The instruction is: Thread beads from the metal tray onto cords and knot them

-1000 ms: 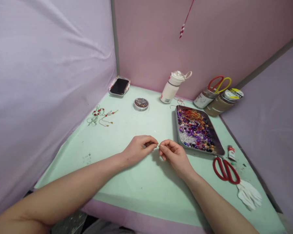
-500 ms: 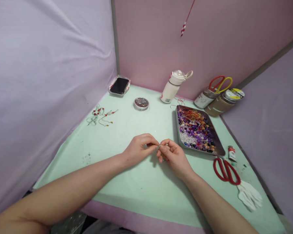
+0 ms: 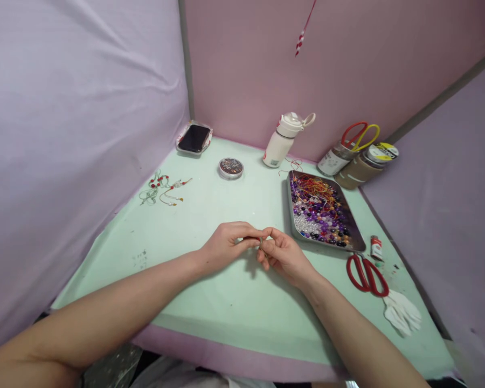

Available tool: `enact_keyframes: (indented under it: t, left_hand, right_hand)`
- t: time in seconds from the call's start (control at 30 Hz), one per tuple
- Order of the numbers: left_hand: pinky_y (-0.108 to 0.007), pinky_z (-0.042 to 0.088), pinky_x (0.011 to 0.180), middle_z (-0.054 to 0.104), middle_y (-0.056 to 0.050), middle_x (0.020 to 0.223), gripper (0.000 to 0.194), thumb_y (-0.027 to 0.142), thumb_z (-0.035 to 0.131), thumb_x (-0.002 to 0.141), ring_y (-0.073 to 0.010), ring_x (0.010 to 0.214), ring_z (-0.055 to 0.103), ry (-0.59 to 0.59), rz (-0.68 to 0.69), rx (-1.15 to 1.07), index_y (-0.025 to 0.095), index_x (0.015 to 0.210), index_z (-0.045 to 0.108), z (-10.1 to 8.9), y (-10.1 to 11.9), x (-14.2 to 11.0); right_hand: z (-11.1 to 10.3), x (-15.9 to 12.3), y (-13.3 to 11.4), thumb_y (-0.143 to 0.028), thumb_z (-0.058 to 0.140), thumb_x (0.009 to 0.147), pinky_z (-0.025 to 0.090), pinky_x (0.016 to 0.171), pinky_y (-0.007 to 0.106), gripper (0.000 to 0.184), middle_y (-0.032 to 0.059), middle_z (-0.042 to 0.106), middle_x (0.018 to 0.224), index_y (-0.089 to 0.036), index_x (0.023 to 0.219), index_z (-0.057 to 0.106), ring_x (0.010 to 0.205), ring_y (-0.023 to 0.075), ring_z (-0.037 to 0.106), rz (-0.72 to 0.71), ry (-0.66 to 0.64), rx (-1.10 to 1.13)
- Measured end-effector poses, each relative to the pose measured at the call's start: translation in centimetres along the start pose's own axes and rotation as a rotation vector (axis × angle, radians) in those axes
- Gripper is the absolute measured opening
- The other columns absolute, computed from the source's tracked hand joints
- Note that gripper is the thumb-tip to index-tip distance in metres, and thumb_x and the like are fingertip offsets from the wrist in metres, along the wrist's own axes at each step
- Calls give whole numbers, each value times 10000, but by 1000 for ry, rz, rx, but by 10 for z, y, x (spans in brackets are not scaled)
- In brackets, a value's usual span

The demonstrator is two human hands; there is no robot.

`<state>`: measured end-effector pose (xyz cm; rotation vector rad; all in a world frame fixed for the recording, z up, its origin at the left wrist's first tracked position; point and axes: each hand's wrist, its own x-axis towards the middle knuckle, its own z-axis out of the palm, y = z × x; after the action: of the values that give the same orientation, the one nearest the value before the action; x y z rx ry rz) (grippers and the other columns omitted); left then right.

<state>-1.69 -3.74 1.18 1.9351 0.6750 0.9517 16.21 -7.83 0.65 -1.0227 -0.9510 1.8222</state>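
Observation:
Over the middle of the pale green table, my two hands meet at the fingertips. My left hand is closed in a pinch; a speck of red shows at its fingertips, too small to name. My right hand is closed as well, thumb against fingers, with a thin cord-like bit at the pinch. The fingers hide most of what they hold. Right of my hands stands a metal tray of purple, black, clear and amber beads with loose orange and red cords on top.
Left lies a green cord with red beads. Farther back are a phone, a round clear case and a cream bottle. Jars holding scissors stand back right. Red-handled scissors, a small red-and-white container and a white glove lie right.
My fingertips have shifted slightly and a bit of red now shows between them. The whole view has moved a little; the table items stay in place.

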Motion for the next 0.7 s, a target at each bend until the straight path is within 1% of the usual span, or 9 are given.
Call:
enact_keyframes:
  t: [0.07, 0.2, 0.27, 0.33, 0.43, 0.53, 0.63, 0.7]
  left_hand:
    - [-247, 498, 756, 721, -49, 869, 201, 187, 588, 847, -129, 784, 648, -18, 5, -3, 189, 995, 724, 0, 0, 0]
    - [-252, 503, 756, 727, -49, 848, 197, 169, 568, 848, -135, 796, 650, -69, 30, -22, 197, 940, 740, -1, 1, -1]
    - [-249, 501, 765, 727, -46, 838, 187, 163, 571, 844, -135, 803, 649, -85, 40, -30, 193, 917, 741, -1, 2, -1]
    - [-244, 494, 774, 722, -45, 826, 174, 162, 575, 841, -131, 795, 645, -86, 28, -18, 181, 899, 738, -2, 2, -1]
    - [-242, 483, 768, 710, -36, 822, 160, 169, 574, 838, -127, 775, 634, -59, -18, 1, 184, 875, 729, -2, 4, 0]
    - [-249, 469, 754, 698, -27, 811, 139, 181, 583, 825, -129, 762, 622, -17, -100, -15, 188, 837, 721, -2, 6, 1]
    - [-253, 462, 740, 693, -27, 802, 115, 194, 602, 805, -137, 763, 615, 34, -206, -91, 180, 816, 716, -2, 6, 2]
    - [-257, 462, 732, 695, -30, 805, 108, 198, 612, 790, -143, 766, 612, 62, -271, -149, 173, 814, 714, -2, 5, 3]
  right_hand:
    - [-1, -1, 0, -403, 765, 719, 388, 447, 195, 366, -20, 683, 587, -211, 859, 486, 420, 93, 562, 13, -19, -5]
    - [-4, -1, -1, -376, 771, 717, 395, 450, 193, 363, -17, 682, 577, -210, 861, 481, 424, 96, 566, 53, -46, -21]
    - [-5, -1, 0, -348, 776, 714, 394, 456, 192, 359, -16, 683, 588, -213, 862, 478, 431, 94, 565, 63, -42, -30]
    - [-5, 0, 1, -325, 784, 704, 392, 463, 188, 362, -21, 681, 608, -217, 859, 475, 449, 89, 563, 43, -18, -31]
    - [-4, 1, 3, -325, 777, 709, 394, 481, 191, 345, -34, 658, 623, -223, 844, 477, 500, 92, 563, -20, 27, -27]
    - [-2, 1, 3, -351, 728, 757, 416, 530, 220, 274, -32, 630, 656, -227, 844, 500, 560, 106, 558, -113, 83, -67]
    - [-2, 0, 3, -346, 688, 785, 464, 684, 281, 188, 7, 629, 816, -228, 862, 564, 734, 140, 583, -277, 163, -228]
    - [-4, 1, 3, -316, 692, 776, 456, 793, 315, 155, 27, 613, 905, -229, 865, 600, 871, 172, 574, -393, 196, -388]
